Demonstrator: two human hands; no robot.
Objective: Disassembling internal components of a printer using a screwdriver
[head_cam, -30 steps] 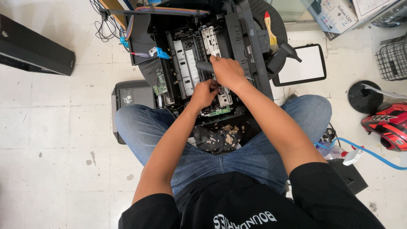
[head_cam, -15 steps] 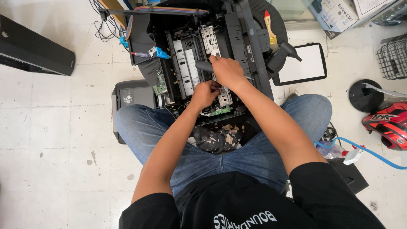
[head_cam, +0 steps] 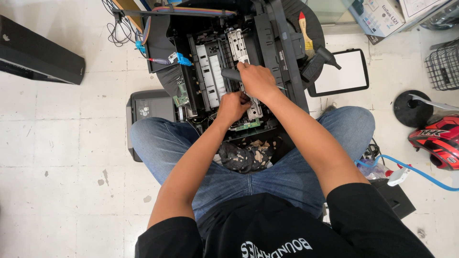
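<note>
- A person sits on the floor with an opened printer (head_cam: 267, 43) between the knees.
- The right hand (head_cam: 258, 81) is in the middle of the printer. Its fingers are curled tight around a dark grey tool handle (head_cam: 230, 74). The handle sticks out toward 9 o'clock from the hand.
- The left hand (head_cam: 233, 106) is just at 7 o'clock from the right hand, almost touching it. Its fingers are bent in and pinched on something small inside the printer. What it is cannot be seen.
- Both hands sit over a long silver metal part (head_cam: 241, 52) that runs up toward 12 o'clock.
- Just at 9 o'clock from the hands are white rollers (head_cam: 208, 71).
- A green board (head_cam: 246, 125) lies at 6 o'clock from the left hand, touching the printer frame.
- A blue plug (head_cam: 183, 59) with thin wires sits at 10 o'clock from the hands.
- A dirty rag (head_cam: 246, 155) lies on the lap, at 6 o'clock from the printer.
- A brush (head_cam: 304, 29) with a red tip lies on the printer's right side, at 1 o'clock from the hands.
- A white tablet (head_cam: 342, 71) lies on the floor at 3 o'clock from the hands.
- A red helmet (head_cam: 437, 141) is far off at 4 o'clock.
- A long black box (head_cam: 38, 52) lies far off at 9 o'clock.
- A grey cover (head_cam: 150, 106) lies on the floor by the left knee.
</note>
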